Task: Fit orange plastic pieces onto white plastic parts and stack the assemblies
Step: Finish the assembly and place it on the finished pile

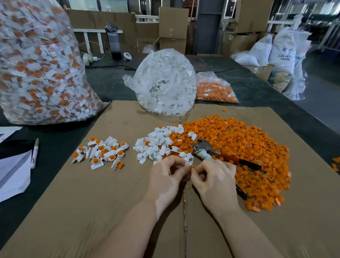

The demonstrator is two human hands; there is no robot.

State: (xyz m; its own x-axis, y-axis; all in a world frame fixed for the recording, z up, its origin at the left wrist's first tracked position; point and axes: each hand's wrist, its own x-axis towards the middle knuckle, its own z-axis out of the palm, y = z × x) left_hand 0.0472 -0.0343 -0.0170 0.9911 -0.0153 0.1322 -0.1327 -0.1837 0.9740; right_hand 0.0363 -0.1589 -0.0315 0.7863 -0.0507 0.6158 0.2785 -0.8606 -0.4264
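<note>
My left hand (pixel 167 177) and my right hand (pixel 213 179) meet over the middle of the cardboard sheet (pixel 91 208). The left fingers pinch a white plastic part (pixel 187 163). The right fingers pinch a small orange piece (pixel 191 167) against it. Just beyond the hands lies a heap of loose white parts (pixel 156 146). A wide pile of orange pieces (pixel 243 149) spreads to the right. To the left sits a small pile of fitted white-and-orange assemblies (pixel 102 152).
Metal pliers with a dark handle (pixel 214 152) lie on the orange pile. Behind stand a bag of white parts (pixel 165 80), a bag of orange pieces (pixel 214 88) and a big bag of assemblies (pixel 34 62). Papers (pixel 10 173) and a marker (pixel 34 153) lie at the left.
</note>
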